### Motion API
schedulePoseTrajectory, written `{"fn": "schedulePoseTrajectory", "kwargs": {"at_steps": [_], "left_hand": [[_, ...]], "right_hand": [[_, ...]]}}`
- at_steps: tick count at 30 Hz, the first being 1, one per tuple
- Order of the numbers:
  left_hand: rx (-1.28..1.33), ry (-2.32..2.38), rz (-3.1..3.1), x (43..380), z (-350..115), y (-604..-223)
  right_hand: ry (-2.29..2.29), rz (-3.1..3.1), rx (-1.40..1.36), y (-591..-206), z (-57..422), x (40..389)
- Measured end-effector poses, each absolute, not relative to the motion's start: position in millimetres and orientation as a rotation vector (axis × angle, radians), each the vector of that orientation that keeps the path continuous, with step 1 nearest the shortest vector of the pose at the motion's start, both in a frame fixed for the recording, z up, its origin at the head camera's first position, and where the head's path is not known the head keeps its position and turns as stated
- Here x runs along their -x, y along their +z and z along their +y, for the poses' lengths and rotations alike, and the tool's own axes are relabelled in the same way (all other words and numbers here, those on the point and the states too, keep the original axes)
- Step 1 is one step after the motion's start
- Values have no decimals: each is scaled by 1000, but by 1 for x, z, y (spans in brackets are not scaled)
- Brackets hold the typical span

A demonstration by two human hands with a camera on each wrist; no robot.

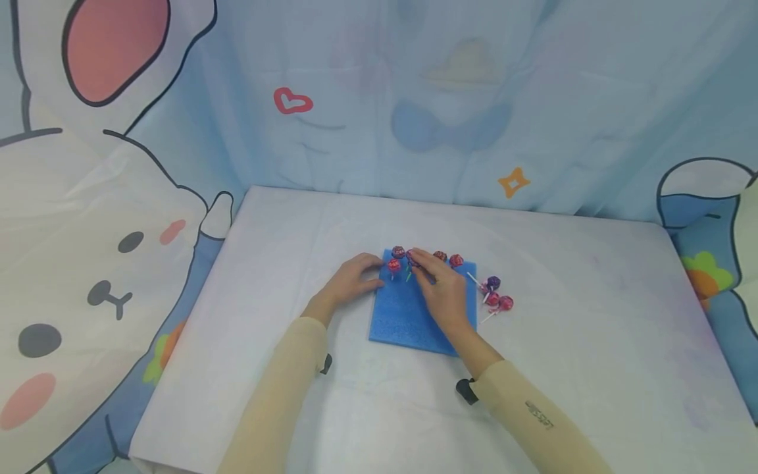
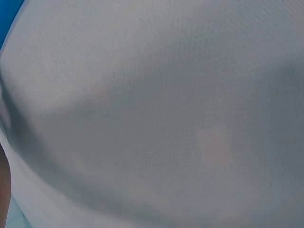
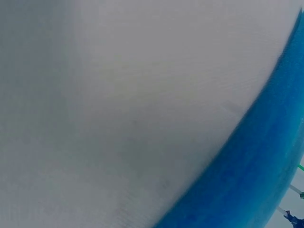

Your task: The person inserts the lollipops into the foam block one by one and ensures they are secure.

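A blue foam board (image 1: 408, 316) lies on the table, its edge also in the right wrist view. Near its far edge stand several wrapped lollipops: a red one (image 1: 394, 265), a darker one (image 1: 398, 252) behind it, and two further right (image 1: 456, 261). My right hand (image 1: 441, 286) reaches over the board and pinches a purple-wrapped lollipop (image 1: 410, 257) with a green stick; whether its tip is in the foam cannot be told. At the board's left edge my left hand (image 1: 351, 282) rests with thumb and forefinger apart, touching the foam.
To the board's right lie several loose lollipops, a dark purple one (image 1: 493, 283) and a pink-red one (image 1: 506, 303) among them, sticks pointing left. A white cloth (image 1: 592, 342) covers the table. Printed blue curtains (image 1: 355, 151) hang behind and at the sides.
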State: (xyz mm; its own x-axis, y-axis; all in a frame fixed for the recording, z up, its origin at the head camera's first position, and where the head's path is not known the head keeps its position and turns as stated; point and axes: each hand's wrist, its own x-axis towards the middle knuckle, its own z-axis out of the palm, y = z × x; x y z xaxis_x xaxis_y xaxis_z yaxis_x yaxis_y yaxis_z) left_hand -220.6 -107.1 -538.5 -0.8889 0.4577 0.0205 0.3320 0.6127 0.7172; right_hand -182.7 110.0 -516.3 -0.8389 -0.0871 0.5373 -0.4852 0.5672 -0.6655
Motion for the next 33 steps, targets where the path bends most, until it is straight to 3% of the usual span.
{"fn": "schedulePoseTrajectory", "kwargs": {"at_steps": [33], "left_hand": [[-746,1146,2704,221,-108,-540]], "right_hand": [[1078,-2289,-597,-536,106,186]]}}
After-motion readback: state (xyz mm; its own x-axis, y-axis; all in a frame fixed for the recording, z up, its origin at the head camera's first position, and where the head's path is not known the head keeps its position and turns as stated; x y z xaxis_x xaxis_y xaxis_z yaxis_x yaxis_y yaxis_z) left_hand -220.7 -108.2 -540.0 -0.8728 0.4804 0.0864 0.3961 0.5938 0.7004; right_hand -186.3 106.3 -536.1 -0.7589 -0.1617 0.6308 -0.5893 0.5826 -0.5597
